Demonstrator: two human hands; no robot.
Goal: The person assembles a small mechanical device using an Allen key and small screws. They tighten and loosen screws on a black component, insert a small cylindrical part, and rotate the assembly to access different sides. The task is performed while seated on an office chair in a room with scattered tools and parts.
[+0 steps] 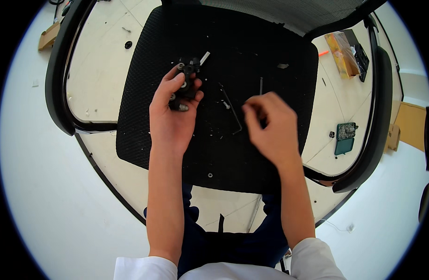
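Observation:
My left hand (175, 105) is wrapped round a black mechanical part (188, 70) with several silver metal fittings and a pale flat bar sticking out at its upper right. My right hand (273, 126) is curled with thumb and fingertips together; anything in its pinch is hidden. A thin grey rod (261, 85) shows just beyond its knuckles; whether it is held or lies on the seat I cannot tell. Between my hands an L-shaped hex key (233, 113) rests on the black chair seat (224, 154), with a short silver bolt (226, 105) beside it.
A small metal nut or washer (210, 175) lies near the seat's front edge. Armrests (384, 121) rise on both sides. On the floor to the right are an opened green case (345, 139) and a yellow-orange box (341, 55). A black round piece (128, 45) lies left.

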